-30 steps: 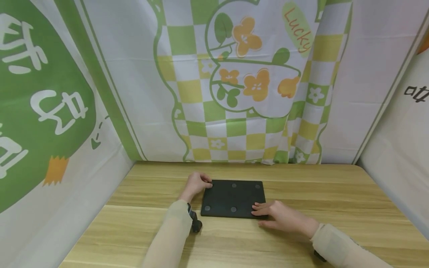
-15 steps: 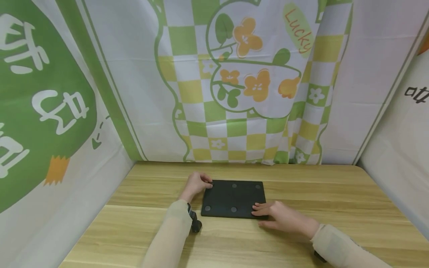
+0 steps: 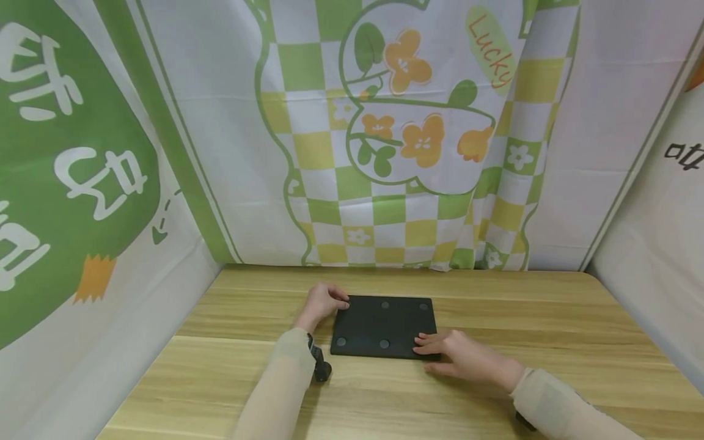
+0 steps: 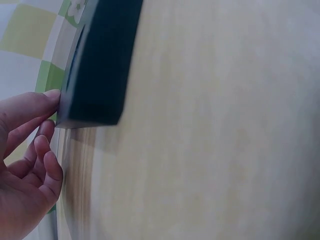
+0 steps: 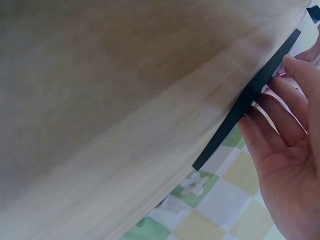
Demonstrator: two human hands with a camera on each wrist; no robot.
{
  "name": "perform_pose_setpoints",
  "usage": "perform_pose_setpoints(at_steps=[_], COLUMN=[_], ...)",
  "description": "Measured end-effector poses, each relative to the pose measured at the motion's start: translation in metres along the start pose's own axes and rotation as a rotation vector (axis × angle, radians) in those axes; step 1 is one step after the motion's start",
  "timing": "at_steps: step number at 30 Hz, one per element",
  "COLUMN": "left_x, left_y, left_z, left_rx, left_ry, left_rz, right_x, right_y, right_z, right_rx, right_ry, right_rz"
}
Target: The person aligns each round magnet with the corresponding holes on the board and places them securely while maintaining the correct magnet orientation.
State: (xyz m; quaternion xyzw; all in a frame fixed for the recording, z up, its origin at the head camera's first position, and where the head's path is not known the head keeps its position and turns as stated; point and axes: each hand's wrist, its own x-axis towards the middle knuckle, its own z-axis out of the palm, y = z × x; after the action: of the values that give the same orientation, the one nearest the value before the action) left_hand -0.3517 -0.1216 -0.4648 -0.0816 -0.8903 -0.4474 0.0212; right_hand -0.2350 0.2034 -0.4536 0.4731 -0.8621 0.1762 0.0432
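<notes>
A flat black rectangular board (image 3: pixel 374 327) lies on the wooden table, with several round dark-grey discs set near its edges. At its far left corner is my left hand (image 3: pixel 322 304), thumb and index finger pinching the corner. The left wrist view shows the left hand (image 4: pixel 30 150) with its other fingers loosely curled beside the board's end (image 4: pixel 102 75). Extended fingers of my right hand (image 3: pixel 467 357) rest on the board's near right corner, covering it. Seen edge-on, the board (image 5: pixel 247 97) touches the right fingertips (image 5: pixel 247 122) in the right wrist view.
The wooden table (image 3: pixel 220 379) extends around the board on all sides. Behind it hangs a green, yellow and white checked curtain (image 3: pixel 385 211). Printed cloth walls (image 3: pixel 181 256) close in the left and right sides. Each wrist carries a dark strapped device (image 3: pixel 320 363).
Both hands keep their places on the board, and the board lies still. Only a very slight shift of the whole head view shows.
</notes>
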Motion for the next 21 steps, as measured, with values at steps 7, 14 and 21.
perform_pose_setpoints(at_steps=[7,14,21], left_x=[-0.001,-0.002,-0.003], left_y=[0.001,0.001,-0.003], left_z=[-0.001,-0.006,-0.014], left_rx=[-0.01,0.008,0.021], left_ry=[-0.002,-0.004,0.017], left_rz=[-0.012,-0.003,0.021], right_x=[0.001,0.002,0.0], right_y=[-0.001,-0.001,0.004], right_z=[-0.001,-0.002,-0.012], right_rx=[0.004,0.013,0.096], right_ry=[-0.009,-0.029,-0.095], right_rz=[0.008,0.033,0.161])
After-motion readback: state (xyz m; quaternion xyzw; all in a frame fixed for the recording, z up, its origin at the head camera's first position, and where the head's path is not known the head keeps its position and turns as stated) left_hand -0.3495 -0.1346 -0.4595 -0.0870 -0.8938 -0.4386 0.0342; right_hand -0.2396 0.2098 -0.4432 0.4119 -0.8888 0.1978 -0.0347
